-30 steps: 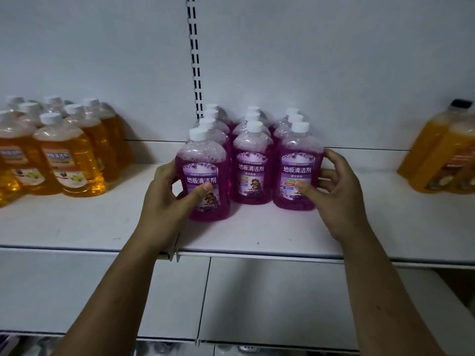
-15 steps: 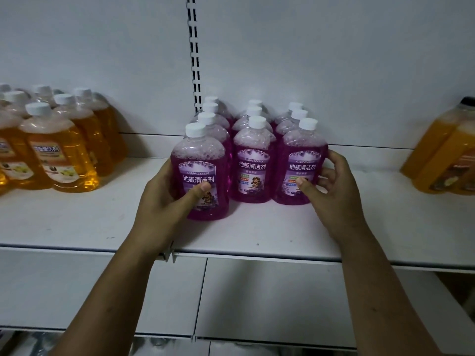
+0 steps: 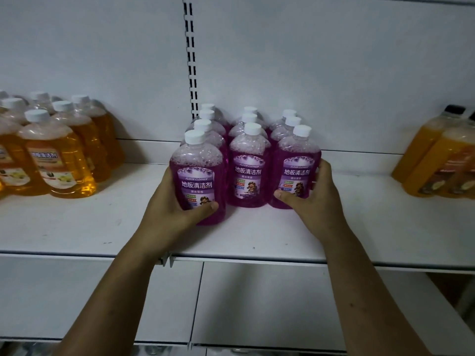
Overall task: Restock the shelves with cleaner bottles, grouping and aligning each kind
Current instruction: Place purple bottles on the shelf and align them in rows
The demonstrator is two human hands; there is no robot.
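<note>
While purple bottles (image 3: 248,181) stand grouped in three rows on the shelf (image 3: 257,235), the left hand (image 3: 169,209) grips the front-left bottle (image 3: 196,176), which juts forward and seems not yet aligned; the right hand (image 3: 313,199) grips the front-right bottle (image 3: 295,163).

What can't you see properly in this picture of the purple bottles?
Head view:
The back purple bottles: mostly hidden by the front row.
Fingertips of the left hand and right hand: behind the front left bottle and front right bottle they grip.
The yellow bottles: cut off by the left edge; the orange bottles by the right.
The small label print: too small to read.
</note>
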